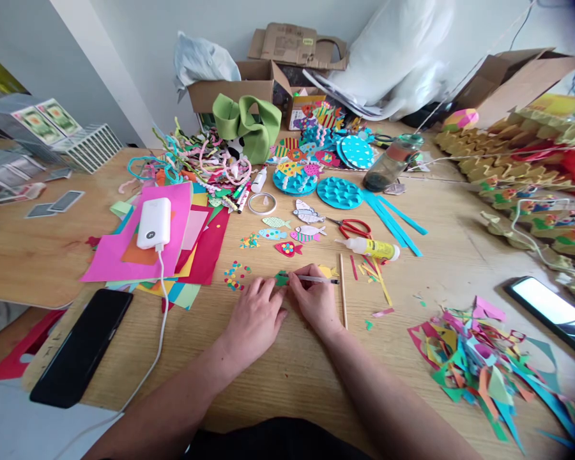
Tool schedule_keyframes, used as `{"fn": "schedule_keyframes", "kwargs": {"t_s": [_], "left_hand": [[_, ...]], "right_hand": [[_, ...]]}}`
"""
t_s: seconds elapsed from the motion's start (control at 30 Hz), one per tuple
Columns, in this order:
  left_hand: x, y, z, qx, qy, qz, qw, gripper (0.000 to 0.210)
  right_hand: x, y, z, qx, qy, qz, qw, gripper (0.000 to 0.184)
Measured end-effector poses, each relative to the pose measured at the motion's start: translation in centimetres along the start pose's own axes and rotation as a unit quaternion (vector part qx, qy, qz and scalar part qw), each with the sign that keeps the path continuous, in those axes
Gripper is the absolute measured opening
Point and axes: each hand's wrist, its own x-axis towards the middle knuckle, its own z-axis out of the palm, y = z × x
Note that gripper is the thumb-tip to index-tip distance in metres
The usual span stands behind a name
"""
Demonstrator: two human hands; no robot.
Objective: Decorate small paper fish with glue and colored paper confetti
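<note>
My right hand (311, 297) is closed around a slim pen (322, 279), its tip end down by a small green paper piece (282, 278). Beside it my left hand (257, 313) lies on the table, fingers stretched out and fingertips at the edge of the green paper, which they partly hide. Just beyond the hands are a red paper fish (288, 248) with dots, a blue fish (272, 234), a striped fish (307, 233) and a pale green fish (276, 222). Loose coloured paper dots (236, 276) lie left of the green paper.
Right of my hands lie a wooden stick (343, 291), a glue bottle (371, 248) and red-handled scissors (352, 227). Paper scraps (489, 364) and a phone (556, 313) are farther right. At left are coloured sheets (206, 255), a power bank (154, 222) and a black phone (81, 348).
</note>
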Motion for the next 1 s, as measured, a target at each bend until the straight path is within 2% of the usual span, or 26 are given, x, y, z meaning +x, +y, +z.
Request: {"fn": "schedule_keyframes", "kwargs": {"t_s": [1.0], "left_hand": [[-0.02, -0.03, -0.07, 0.003, -0.011, 0.001, 1.000, 0.040]], "right_hand": [[-0.15, -0.35, 0.03, 0.006, 0.020, 0.011, 1.000, 0.020]]}}
